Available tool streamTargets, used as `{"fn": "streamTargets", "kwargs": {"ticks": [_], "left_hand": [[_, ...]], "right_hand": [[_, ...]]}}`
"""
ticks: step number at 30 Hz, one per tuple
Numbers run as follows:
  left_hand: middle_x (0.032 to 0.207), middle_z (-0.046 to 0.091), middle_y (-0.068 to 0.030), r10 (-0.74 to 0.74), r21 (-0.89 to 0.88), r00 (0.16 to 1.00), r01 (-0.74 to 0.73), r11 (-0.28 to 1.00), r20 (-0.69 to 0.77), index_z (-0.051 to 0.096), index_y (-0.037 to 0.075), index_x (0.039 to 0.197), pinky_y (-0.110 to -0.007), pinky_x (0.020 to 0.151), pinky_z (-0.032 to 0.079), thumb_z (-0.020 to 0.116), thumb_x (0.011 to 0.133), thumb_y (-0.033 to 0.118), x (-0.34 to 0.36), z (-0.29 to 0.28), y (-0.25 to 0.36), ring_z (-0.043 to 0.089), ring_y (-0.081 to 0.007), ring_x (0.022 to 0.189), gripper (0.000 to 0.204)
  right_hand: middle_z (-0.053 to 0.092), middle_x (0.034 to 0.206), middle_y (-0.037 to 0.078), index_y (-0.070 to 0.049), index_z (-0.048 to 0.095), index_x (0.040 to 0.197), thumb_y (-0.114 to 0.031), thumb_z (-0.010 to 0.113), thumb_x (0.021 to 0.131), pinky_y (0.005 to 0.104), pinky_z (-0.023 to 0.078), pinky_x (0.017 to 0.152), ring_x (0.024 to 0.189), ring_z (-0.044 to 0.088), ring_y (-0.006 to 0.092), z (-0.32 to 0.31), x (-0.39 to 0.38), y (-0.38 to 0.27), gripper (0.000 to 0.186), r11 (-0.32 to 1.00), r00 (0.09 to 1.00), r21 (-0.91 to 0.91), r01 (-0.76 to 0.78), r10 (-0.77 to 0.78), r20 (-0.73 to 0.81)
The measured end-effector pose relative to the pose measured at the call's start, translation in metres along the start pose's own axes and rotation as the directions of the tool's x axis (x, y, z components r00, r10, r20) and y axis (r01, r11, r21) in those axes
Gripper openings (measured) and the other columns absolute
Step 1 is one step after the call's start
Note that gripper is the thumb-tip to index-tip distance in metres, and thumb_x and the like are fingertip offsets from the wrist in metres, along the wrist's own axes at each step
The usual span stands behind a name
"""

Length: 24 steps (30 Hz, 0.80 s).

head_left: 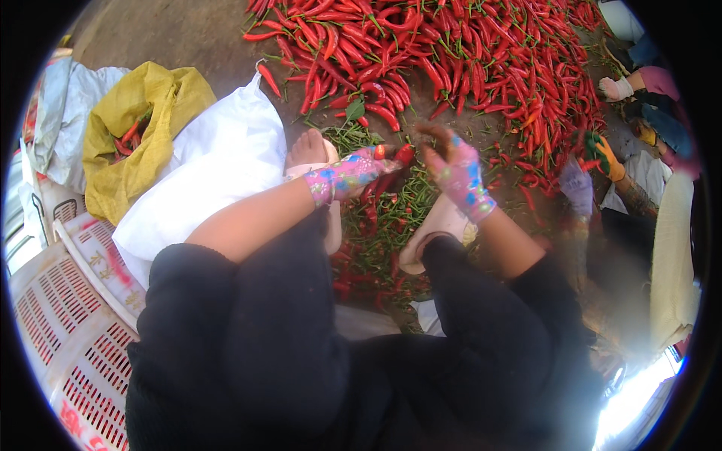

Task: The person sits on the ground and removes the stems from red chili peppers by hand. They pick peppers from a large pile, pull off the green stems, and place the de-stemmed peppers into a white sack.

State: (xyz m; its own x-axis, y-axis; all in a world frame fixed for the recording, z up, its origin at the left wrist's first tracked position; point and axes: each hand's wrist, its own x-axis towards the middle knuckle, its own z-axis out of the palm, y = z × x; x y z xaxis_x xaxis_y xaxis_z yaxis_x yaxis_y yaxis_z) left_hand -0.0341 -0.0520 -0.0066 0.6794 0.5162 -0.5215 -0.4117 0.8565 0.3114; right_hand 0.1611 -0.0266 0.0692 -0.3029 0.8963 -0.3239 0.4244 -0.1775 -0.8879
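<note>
My left hand (pixel 350 173), in a pink and blue flowered glove, is closed around red chili peppers (pixel 404 155). Their red ends stick out past the fingers. Just to the right, my right hand (pixel 460 171) wears a matching glove with dark fingertips. Its thumb and fingers are apart, and nothing shows between them. Between my feet, below both hands, lies a litter of green stems (pixel 395 214) mixed with red peppers. Beyond the hands spreads a large heap of red chili peppers (pixel 481 56) on the ground.
On the left stand a white sack (pixel 233 146), a yellow sack (pixel 169 94) with peppers inside, and a pale slatted plastic crate (pixel 56 308). At the right, other people's gloved hands, one in an orange and green glove (pixel 605 158), are near the heap's edge.
</note>
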Motion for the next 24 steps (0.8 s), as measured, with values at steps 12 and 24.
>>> {"fn": "streamTargets", "kwargs": {"ticks": [12,24], "left_hand": [[0.111,0.058,-0.0062,0.086,0.229,0.989,-0.055,0.972,-0.124,0.051,0.003,0.120,-0.026,0.090,0.046,0.056,0.086,-0.001,0.009,-0.010,-0.001,0.057,-0.0154,0.101,0.034],[0.109,0.059,-0.0020,-0.018,0.124,0.999,0.024,0.992,-0.047,0.050,0.005,0.124,-0.024,0.086,0.045,0.062,0.083,0.001,0.000,-0.007,0.002,0.058,-0.0116,0.097,0.043]], "right_hand": [[0.064,0.088,0.017,-0.010,0.051,0.119,-0.014,0.058,0.080,0.0417,0.051,0.066,0.075,0.062,0.0348,0.002,0.018,-0.007,0.040,0.837,0.969,-0.493,0.239,-0.175,0.173],[0.064,0.091,0.016,-0.014,0.051,0.121,-0.010,0.056,0.081,0.0409,0.050,0.068,0.078,0.063,0.0324,-0.004,0.014,0.011,0.041,0.924,0.995,-0.379,0.056,-0.022,0.094]]}}
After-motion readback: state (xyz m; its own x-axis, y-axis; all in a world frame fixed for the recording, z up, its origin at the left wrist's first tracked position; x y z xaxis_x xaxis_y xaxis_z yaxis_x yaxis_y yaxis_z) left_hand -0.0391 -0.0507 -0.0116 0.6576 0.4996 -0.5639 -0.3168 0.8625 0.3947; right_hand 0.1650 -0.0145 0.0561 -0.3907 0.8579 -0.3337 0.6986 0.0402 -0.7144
